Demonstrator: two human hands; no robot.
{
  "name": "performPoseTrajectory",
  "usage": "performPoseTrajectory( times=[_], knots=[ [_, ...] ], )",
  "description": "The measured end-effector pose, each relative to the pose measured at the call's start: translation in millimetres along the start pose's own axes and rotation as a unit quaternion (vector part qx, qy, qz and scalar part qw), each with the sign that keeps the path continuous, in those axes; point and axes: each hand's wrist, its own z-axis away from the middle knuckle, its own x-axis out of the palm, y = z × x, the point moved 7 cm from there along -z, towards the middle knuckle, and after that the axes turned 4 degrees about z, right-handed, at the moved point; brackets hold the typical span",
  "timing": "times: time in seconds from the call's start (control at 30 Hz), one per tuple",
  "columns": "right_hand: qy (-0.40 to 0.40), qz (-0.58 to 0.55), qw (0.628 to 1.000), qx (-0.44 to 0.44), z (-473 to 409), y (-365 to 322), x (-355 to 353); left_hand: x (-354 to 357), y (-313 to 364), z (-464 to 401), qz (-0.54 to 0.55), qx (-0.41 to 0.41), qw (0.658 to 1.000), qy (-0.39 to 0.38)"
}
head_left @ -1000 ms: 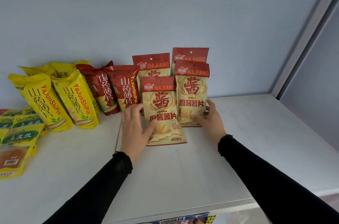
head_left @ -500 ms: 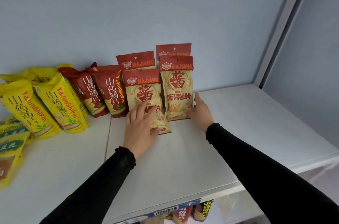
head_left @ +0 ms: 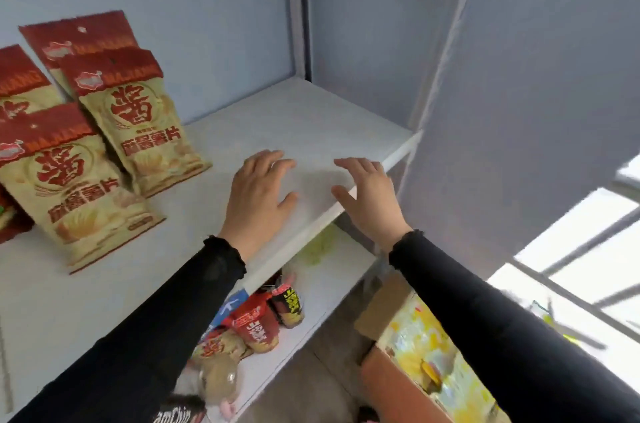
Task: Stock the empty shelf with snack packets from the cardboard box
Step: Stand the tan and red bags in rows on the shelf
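Observation:
Several red-and-beige Majiang chip packets (head_left: 138, 117) stand in rows on the white shelf (head_left: 301, 117) at the left, the nearest one (head_left: 69, 187) leaning at the front. My left hand (head_left: 259, 194) hovers over bare shelf to the right of the packets, fingers spread and holding nothing. My right hand (head_left: 370, 197) is at the shelf's front edge, also spread and holding nothing. The cardboard box (head_left: 415, 353) with yellow packets inside sits on the floor at lower right, partly behind my right sleeve.
A lower shelf (head_left: 325, 291) holds red and dark snack packets (head_left: 263, 318) under the front edge. A grey upright post (head_left: 298, 7) and side panel (head_left: 519, 76) bound the shelf on the right. A window shows at the far right.
Both hands have let go of the Majiang packets and pulled back to the right. The view has swung right and down, bringing the lower shelf and the box into sight.

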Motion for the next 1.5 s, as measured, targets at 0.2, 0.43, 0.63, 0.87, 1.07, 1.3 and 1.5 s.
performPoseTrajectory(
  times=[0.2,0.43,0.63,0.87,1.07,1.3,1.5],
  knots=[
    [-0.017,0.082,0.989,0.123,107,147,-45,102,129,3,0.066,0.094,0.990,-0.078],
    [-0.069,0.065,0.960,0.263,265,317,-65,256,258,67,0.125,0.089,0.949,-0.276],
    [-0.136,-0.033,0.892,0.429,397,424,-43,371,329,146,0.119,0.010,0.896,-0.427],
    [-0.121,-0.189,0.766,0.603,498,483,29,476,363,222,0.115,-0.055,0.828,-0.547],
    [-0.050,-0.253,0.645,0.719,553,519,105,554,374,259,0.104,-0.045,0.796,-0.594],
    [-0.066,-0.199,0.581,0.787,584,553,178,613,335,287,0.085,-0.029,0.775,-0.626],
    [-0.012,-0.122,0.619,0.776,575,548,188,614,308,297,0.097,-0.033,0.777,-0.621]
  ],
)
